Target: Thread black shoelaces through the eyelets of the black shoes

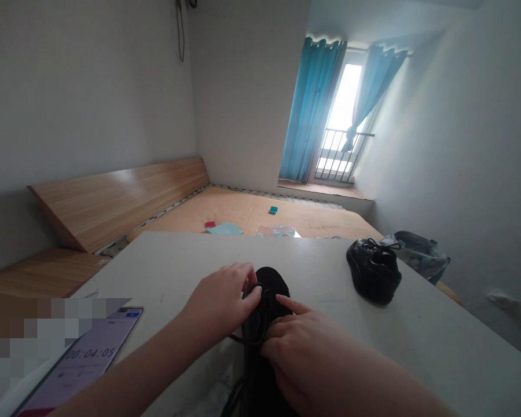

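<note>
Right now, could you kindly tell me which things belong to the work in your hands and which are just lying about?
At hand: left hand, right hand, black shoe, its lace.
Lying about: second black shoe, timer phone, grey bag.

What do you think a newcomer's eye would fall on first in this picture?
Probably the two bare hands, the left hand and right hand, at the black laces of a black shoe in the foreground, on a white table. Next would come the bright blue curtains at the far end of the room, either side of a sunlit balcony door. A second black shoe also stands out on the table's right side.
</note>
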### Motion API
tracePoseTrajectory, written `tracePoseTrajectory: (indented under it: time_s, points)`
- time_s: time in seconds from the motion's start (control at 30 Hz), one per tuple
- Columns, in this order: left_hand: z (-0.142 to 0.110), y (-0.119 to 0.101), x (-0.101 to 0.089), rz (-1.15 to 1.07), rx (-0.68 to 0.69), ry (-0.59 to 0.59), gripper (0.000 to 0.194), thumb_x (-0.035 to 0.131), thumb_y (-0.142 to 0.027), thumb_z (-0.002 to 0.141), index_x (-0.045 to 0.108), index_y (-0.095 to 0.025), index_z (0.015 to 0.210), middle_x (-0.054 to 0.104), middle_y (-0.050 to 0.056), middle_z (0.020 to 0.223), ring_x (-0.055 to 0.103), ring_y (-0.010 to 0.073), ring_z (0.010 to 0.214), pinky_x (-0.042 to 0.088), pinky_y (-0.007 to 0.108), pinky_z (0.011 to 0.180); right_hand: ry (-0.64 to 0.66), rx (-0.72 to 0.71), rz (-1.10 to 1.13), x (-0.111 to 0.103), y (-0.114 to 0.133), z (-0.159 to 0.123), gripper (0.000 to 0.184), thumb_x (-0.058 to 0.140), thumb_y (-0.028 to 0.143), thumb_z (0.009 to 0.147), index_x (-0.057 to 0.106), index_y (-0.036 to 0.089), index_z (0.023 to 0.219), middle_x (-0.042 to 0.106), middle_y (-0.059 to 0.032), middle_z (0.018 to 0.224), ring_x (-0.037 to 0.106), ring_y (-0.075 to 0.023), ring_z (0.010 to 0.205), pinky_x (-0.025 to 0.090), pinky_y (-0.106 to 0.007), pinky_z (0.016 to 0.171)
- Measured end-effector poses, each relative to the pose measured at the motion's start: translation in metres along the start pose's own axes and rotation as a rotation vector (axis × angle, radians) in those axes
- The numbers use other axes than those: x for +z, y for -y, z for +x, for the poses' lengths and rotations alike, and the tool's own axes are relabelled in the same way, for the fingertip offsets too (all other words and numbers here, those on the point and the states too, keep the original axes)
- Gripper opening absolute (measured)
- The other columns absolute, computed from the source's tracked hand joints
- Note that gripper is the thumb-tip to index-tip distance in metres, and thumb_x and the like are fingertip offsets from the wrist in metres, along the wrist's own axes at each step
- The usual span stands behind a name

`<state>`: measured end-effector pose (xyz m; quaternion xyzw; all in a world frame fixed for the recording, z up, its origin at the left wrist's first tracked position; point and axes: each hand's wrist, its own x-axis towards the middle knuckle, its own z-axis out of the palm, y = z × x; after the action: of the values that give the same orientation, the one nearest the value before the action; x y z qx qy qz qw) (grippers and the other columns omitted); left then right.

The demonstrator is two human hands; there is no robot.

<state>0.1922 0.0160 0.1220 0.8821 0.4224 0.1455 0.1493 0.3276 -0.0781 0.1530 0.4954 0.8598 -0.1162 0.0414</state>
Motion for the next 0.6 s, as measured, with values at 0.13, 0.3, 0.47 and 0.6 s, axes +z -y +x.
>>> tracePoseTrajectory:
  time_s: [0.13, 0.3, 0.47, 0.6]
  points:
    - [0.001, 0.004, -0.006, -0.130, 0.108, 0.023, 0.017, 0.052, -0.030, 0.083, 0.057, -0.021, 0.097, 0.062, 0.001, 0.091, 0.058, 0.0184, 0.081, 0.041, 0.029, 0.067, 0.003, 0.017, -0.002, -0.003, -0.001, 0.000, 0.021, 0.052, 0.011, 0.081, 0.071, 0.012, 0.087, 0.072, -0.0094, 0.097, 0.064, -0.0225, 0.102, 0.004, -0.043, 0.118]
    - [-0.004, -0.001, -0.010, -0.076, 0.275, 0.116, 0.023, 0.047, -0.030, 0.089, 0.069, -0.022, 0.089, 0.064, 0.003, 0.099, 0.056, 0.0212, 0.096, 0.041, 0.034, 0.085, 0.001, 0.026, 0.071, -0.010, -0.004, -0.004, 0.023, 0.049, 0.007, 0.082, 0.068, 0.014, 0.092, 0.071, -0.0083, 0.106, 0.060, -0.0221, 0.110, 0.007, -0.043, 0.118]
    - [-0.008, 0.006, -0.017, 0.014, 0.190, 0.175, 0.036, 0.038, -0.036, 0.093, 0.071, -0.022, 0.093, 0.066, 0.005, 0.097, 0.058, 0.0229, 0.094, 0.042, 0.036, 0.085, -0.220, -0.017, 0.172, -0.015, -0.012, -0.011, 0.022, 0.048, 0.009, 0.084, 0.067, 0.020, 0.082, 0.072, 0.0017, 0.087, 0.067, -0.0143, 0.086, 0.004, -0.041, 0.118]
    - [-0.010, 0.012, -0.027, 0.117, 0.042, 0.189, 0.039, 0.033, -0.036, 0.094, 0.068, -0.021, 0.098, 0.067, 0.008, 0.095, 0.061, 0.0261, 0.092, 0.043, 0.038, 0.080, -0.539, -0.007, 0.286, -0.011, -0.019, -0.038, 0.018, 0.047, 0.019, 0.090, 0.063, 0.026, 0.094, 0.069, 0.0025, 0.098, 0.066, -0.0147, 0.093, 0.017, -0.040, 0.117]
